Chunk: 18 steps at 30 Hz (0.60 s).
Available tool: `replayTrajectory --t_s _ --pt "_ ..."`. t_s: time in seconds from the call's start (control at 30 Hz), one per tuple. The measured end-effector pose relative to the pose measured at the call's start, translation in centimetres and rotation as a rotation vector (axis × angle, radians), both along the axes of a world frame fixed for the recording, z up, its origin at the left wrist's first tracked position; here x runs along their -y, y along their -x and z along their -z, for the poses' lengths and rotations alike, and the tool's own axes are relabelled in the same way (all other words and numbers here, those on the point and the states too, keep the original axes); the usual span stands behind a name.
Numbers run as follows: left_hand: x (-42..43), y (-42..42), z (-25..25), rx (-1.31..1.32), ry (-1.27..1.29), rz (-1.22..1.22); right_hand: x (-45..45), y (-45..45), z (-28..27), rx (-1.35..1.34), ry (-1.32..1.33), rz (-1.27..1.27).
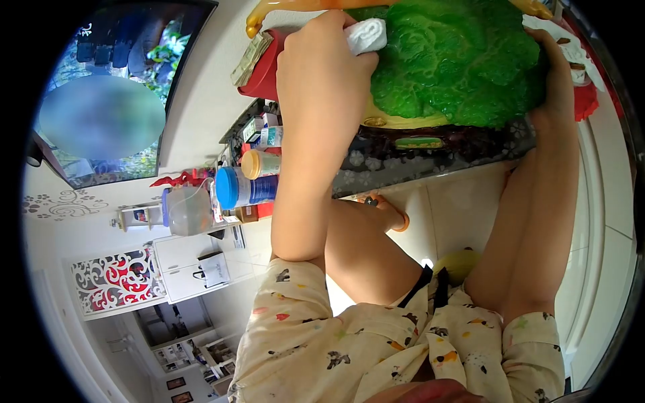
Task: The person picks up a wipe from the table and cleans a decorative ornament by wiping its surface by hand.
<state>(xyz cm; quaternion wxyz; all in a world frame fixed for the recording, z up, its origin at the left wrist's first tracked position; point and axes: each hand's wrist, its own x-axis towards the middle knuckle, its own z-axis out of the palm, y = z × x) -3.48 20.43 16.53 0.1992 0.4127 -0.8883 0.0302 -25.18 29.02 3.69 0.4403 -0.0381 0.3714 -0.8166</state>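
Observation:
A rolled or folded white cloth (367,36) is pinched in my left hand (326,64), its end touching the left side of a glossy green cabbage ornament (457,60). My right hand (554,84) curves round the ornament's right edge and steadies against it; some of its fingers are hidden. The ornament has a yellowish lower part (410,121) and sits on a dark carved base (463,142) with a small green plate on its front. An orange-yellow curved piece (302,8) sticks out along the top edge.
Banknotes (252,59) stick out of a red container (263,70) left of my left hand. Jars, including a blue-lidded one (228,188), small boxes and a plastic jug (190,210) stand nearby. A patterned dark surface (376,164) lies beneath the ornament. A television (121,87) hangs at the upper left.

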Motion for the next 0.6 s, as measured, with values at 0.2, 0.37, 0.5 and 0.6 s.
replayTrajectory --t_s 0.2,0.37,0.5,0.6 --pt "0.6 0.0 -0.1 0.012 -0.018 -0.01 0.0 0.1 0.2 0.001 0.044 -0.043" --pt "-0.2 -1.0 -1.7 -0.022 -0.072 -0.091 0.0 0.0 0.0 0.014 0.002 -0.028" --pt "0.2 -2.3 -2.1 -0.174 -0.205 -0.132 -0.1 -0.5 -0.4 0.02 0.023 -0.005" --pt "0.5 -2.8 -1.1 -0.275 -0.224 -0.077 -0.1 -0.5 -0.5 0.022 0.013 -0.013"
